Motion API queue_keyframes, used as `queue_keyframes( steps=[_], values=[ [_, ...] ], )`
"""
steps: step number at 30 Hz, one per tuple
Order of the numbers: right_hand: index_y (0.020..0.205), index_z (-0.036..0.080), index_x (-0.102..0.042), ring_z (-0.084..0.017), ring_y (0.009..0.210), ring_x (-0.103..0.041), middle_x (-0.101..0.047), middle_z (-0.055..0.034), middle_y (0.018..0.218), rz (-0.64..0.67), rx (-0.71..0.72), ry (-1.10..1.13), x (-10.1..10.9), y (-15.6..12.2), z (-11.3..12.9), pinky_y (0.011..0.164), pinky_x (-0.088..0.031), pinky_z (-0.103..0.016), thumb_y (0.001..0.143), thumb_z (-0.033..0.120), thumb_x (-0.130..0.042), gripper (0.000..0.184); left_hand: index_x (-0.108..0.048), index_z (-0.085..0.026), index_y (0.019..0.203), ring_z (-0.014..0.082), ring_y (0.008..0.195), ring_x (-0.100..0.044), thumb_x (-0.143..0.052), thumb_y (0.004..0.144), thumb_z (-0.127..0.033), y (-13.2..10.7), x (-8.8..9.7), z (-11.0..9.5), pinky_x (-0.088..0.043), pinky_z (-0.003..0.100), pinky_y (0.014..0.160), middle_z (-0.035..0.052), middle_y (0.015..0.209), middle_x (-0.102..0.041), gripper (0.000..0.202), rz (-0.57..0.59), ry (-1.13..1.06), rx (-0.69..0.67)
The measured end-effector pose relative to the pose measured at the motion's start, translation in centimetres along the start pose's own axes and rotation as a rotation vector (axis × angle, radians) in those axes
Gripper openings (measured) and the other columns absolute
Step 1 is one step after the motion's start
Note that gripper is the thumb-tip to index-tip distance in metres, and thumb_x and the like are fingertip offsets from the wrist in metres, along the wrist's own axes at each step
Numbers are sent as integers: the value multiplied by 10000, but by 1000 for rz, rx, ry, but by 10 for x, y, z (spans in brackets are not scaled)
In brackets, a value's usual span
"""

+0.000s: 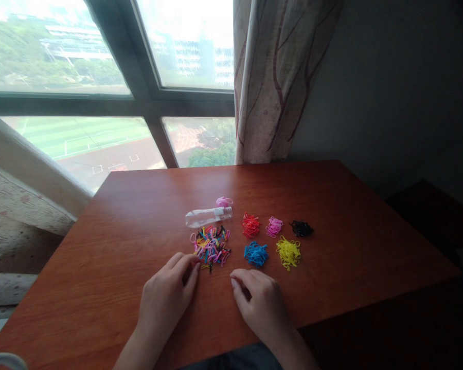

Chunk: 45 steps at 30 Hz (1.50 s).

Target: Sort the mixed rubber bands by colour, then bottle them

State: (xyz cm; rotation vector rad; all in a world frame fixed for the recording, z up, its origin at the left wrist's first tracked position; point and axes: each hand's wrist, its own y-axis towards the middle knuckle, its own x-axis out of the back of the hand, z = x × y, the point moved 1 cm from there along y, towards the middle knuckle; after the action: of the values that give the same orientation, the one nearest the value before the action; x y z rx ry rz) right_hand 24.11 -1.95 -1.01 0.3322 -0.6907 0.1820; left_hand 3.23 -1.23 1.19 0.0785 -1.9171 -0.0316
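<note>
My left hand [170,288] is closed in a pinch at the lower left edge of a mixed pile of small coloured rubber bands [212,245]. Whatever its fingertips hold is too small to make out. My right hand [260,295] rests on the table, curled with thumb and forefinger together; anything between them is hidden. Beyond it lie single-colour heaps: blue rubber bands [256,254], yellow rubber bands [288,253], red rubber bands [250,225], pink rubber bands [273,226] and black rubber bands [302,228].
Behind the mixed pile a clear plastic bottle [202,217] lies on its side, with a pink cap-like piece [224,202] by its neck. The brown wooden table [111,267] meets a window at the back. Curtains [270,82] hang at both sides.
</note>
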Motion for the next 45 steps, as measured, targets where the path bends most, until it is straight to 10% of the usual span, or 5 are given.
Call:
queue_keyframes(
  steps=[45],
  values=[
    [912, 221, -656, -158, 705, -634, -692, -11, 780, -13, 16, -16, 2, 1, 1, 673, -404, -243, 926, 157, -492, 177, -634, -244, 959, 168, 759, -673, -441, 938, -318, 21, 21, -3, -424, 252, 620, 2, 929, -692, 208, 35, 58, -117]
  ],
)
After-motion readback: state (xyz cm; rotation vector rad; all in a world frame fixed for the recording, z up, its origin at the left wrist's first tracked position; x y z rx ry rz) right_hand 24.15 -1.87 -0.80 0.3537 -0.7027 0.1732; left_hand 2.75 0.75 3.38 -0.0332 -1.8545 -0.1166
